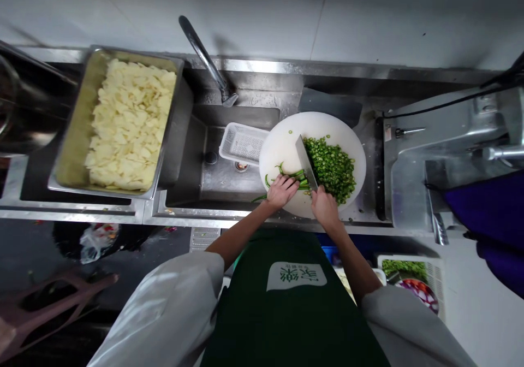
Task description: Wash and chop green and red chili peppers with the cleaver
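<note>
At the board's near edge, the right grip wraps the knife's handle. The left grip lies spread over the peppers toward the near left edge; curling its fingertips would guard them. Slices heap toward the right edge; even strokes should suit.

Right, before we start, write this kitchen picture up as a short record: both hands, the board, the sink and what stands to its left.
left hand: pressed on long green peppers
right hand: grips the cleaver at its near end
board: round, white; chopped green pile right of the blade
sink: holds a white basket; tap behind
left of sink: metal pan of pale slices
</note>
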Demonstrator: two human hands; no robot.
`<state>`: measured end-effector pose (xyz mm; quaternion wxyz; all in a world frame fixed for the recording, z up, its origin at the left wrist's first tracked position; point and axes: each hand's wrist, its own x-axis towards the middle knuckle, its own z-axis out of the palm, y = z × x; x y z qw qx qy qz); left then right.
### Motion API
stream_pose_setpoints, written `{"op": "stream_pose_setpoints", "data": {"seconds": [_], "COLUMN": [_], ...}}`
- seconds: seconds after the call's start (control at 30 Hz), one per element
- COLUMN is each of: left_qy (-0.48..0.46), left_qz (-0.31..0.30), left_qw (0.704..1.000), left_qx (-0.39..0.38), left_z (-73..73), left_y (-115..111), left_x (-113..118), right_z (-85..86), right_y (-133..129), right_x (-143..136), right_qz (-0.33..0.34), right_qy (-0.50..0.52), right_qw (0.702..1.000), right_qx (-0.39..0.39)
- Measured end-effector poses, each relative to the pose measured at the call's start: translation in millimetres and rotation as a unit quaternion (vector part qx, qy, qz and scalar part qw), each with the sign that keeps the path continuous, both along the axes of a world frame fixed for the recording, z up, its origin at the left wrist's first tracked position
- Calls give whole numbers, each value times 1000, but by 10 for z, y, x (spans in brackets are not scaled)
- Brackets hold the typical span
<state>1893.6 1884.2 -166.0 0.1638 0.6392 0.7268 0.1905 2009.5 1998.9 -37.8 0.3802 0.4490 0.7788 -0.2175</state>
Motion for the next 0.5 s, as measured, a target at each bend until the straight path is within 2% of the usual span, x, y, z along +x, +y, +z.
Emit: {"op": "stream_pose_setpoints", "data": {"seconds": [0.1, 0.17, 0.23, 0.37, 0.5], "left_qy": [-1, 0, 1, -2, 13], "left_qz": [-11, -13, -12, -9, 34], "left_qw": [1000, 1000, 1000, 1000, 999], "left_qx": [-6, -10, -13, -12, -5], "left_z": [16, 31, 43, 81, 144], "left_y": [-1, 4, 16, 41, 59], "left_x": [-25, -38, -45, -36, -38], "right_z": [152, 183, 127, -115, -220], "right_y": [-10, -34, -57, -73, -45], "right_x": [48, 40, -8, -119, -130], "right_qz": [17, 26, 27, 12, 0], "right_qy": [-7, -6, -7, -3, 16], "right_qw": [1000, 1000, 1000, 1000, 1000], "right_qx": [13, 16, 8, 0, -1]}}
